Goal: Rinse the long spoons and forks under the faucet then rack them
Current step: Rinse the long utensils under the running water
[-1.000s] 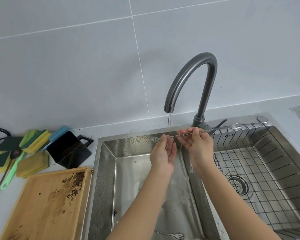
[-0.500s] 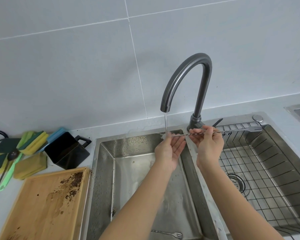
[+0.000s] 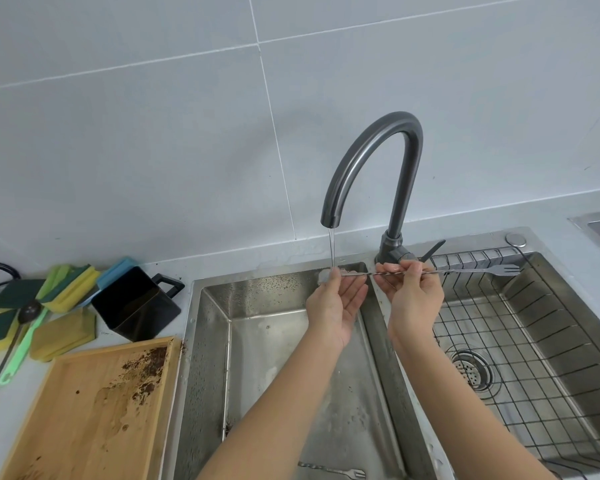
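Our right hand's fingers (image 3: 409,271) pinch the twisted shaft of the long steel fork (image 3: 465,271), held level, tines over the wire rack basket (image 3: 534,341) in the right basin. Our left hand (image 3: 336,306) lies open, fingers nearly straight, their tips touching the fork's handle end under the thin stream from the dark curved faucet (image 3: 378,161). We judge that the wet shaft could slip and drop beside the second fork (image 3: 333,471) in the left sink (image 3: 215,341).

One head-worn camera looks forward and down from above the counter's near edge, close over the sink (image 3: 201,341). It faces the tiled wall, faucet (image 3: 371,161) near centre, wide enough to take in the counter on both sides.
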